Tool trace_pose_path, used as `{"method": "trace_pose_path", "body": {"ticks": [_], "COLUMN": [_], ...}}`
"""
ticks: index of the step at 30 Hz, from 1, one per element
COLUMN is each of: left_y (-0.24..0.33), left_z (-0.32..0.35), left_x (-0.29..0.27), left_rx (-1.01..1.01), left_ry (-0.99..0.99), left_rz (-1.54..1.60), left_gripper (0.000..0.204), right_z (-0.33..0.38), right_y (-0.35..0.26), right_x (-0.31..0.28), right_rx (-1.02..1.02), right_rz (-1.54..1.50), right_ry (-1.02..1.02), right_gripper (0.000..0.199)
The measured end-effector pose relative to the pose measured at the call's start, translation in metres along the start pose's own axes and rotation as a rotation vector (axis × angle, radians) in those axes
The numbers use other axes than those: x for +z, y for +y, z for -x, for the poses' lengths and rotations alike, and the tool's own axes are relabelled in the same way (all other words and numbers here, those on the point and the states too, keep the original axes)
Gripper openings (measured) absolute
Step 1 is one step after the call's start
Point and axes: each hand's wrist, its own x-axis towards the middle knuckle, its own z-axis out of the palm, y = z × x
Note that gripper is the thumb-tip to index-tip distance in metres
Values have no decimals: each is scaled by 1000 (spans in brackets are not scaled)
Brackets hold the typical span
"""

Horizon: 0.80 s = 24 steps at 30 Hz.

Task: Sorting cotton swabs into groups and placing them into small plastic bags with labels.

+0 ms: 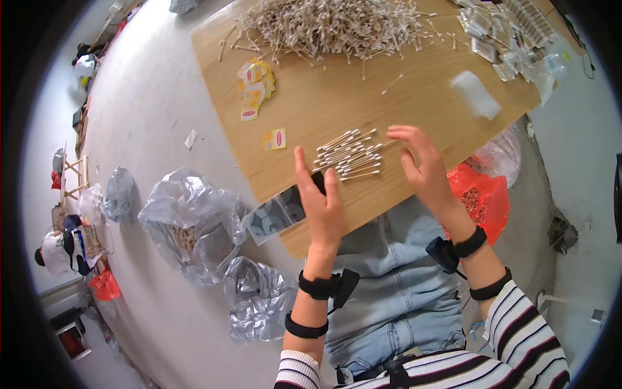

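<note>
A small bundle of cotton swabs (350, 154) lies loosely side by side on the wooden table (311, 91), between my two hands. At its near left stands my left hand (321, 207), thumb and index finger spread, with nothing visible in it. My right hand (424, 168) is at the bundle's right end, fingers curved and apart from the thumb; its fingertips are close to the swab sticks, and I cannot make out whether they touch. A dark flat thing (318, 182) is partly hidden behind my left hand. One yellow and white card (275, 139) lies left of the swabs.
A big heap of cotton swabs (337, 29) covers the far side. Yellow cards (254, 87) lie fanned at left. Filled clear packs (502, 32) and a white translucent bag (476, 94) are at right. Grey plastic bags (194, 220) and a red bag (483, 198) stand beside the table.
</note>
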Motion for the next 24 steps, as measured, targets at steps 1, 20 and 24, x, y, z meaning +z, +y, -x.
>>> {"method": "trace_pose_path", "body": {"ticks": [1,20,24], "left_y": [3,20,17], "left_z": [-1,12,14], "left_x": [2,2,-9], "left_rx": [8,-44,80], "left_ry": [4,68,-131], "left_rz": [-14,136,-124], "left_gripper": [58,47,59], "right_z": [-8,17,18], "right_y": [-2,21,21], "right_x": [11,32,28], "right_rx": [-93,-53,-63], "right_rz": [24,119,124], "right_ry": [-20,-29,39], "right_gripper": [31,26,21]}}
